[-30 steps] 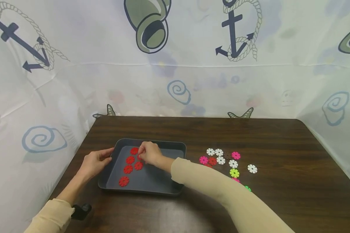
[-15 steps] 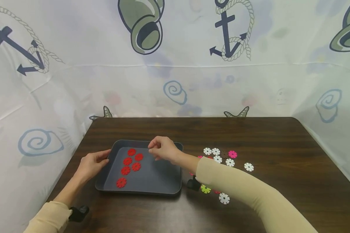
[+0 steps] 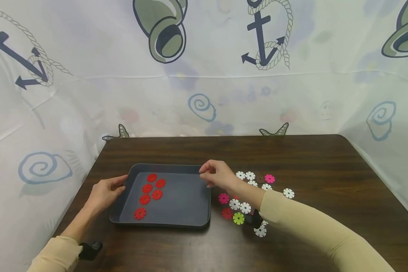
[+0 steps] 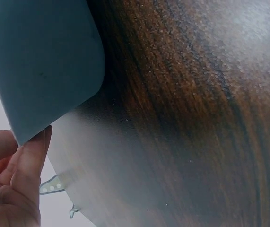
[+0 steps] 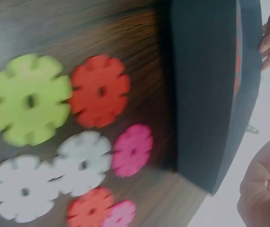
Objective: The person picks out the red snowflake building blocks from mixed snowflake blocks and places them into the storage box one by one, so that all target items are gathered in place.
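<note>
Well, the tray point(image 3: 187, 202) (grey) lies between both hands point(image 3: 103, 193) point(image 3: 220, 176)

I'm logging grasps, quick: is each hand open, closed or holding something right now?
Left hand: closed, pinching the edge of the dark tray.
Right hand: open, loosely curled, nothing visible in it.

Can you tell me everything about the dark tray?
The tray is dark grey, shallow and rectangular, with rounded corners and sloping sides; whether it's metal or plastic is unclear. It sits open side up on the brown table, holding six red notched discs towards its left. The left hand grips its left rim.
</note>
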Motion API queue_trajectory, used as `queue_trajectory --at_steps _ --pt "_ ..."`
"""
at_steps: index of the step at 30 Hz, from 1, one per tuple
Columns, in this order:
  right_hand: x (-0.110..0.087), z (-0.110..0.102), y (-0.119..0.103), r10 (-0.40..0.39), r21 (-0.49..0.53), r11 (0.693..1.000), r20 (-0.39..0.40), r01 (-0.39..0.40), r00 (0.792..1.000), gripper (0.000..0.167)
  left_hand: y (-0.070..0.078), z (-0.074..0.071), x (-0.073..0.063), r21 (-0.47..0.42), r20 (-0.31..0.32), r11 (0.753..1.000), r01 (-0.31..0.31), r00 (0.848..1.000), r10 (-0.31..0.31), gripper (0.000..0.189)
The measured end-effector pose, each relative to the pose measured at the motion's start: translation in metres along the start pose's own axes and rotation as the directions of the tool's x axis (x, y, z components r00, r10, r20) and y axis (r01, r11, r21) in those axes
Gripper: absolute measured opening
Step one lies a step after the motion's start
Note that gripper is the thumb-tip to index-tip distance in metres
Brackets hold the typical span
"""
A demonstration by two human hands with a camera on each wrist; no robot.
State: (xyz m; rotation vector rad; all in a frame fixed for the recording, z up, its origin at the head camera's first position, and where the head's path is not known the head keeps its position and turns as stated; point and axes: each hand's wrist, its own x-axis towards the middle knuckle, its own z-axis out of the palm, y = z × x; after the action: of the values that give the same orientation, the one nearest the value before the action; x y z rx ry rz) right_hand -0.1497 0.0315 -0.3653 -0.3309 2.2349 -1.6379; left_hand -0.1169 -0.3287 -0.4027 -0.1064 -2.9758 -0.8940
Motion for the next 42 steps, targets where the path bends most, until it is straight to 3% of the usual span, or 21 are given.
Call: queue_trajectory --at_steps 17,27,42 --pt "-0.029 -0.039 0.039 0.010 -0.049 0.999 -0.052 -0.013 0.999 0.018 0.002 0.001 0.000 0.000 0.003 1.000 0.004 1.000 -0.004 0.042" --pt "-0.052 -0.059 0.058 0.061 -0.072 0.995 -0.080 -0.066 0.995 0.020 0.002 -0.001 0.001 0.013 0.002 1.000 -0.010 1.000 0.010 0.041" --pt "-0.092 -0.078 0.083 0.053 -0.122 0.991 0.003 -0.053 0.999 0.018 0.001 0.001 0.001 0.015 0.003 1.000 -0.007 1.000 0.007 0.041"
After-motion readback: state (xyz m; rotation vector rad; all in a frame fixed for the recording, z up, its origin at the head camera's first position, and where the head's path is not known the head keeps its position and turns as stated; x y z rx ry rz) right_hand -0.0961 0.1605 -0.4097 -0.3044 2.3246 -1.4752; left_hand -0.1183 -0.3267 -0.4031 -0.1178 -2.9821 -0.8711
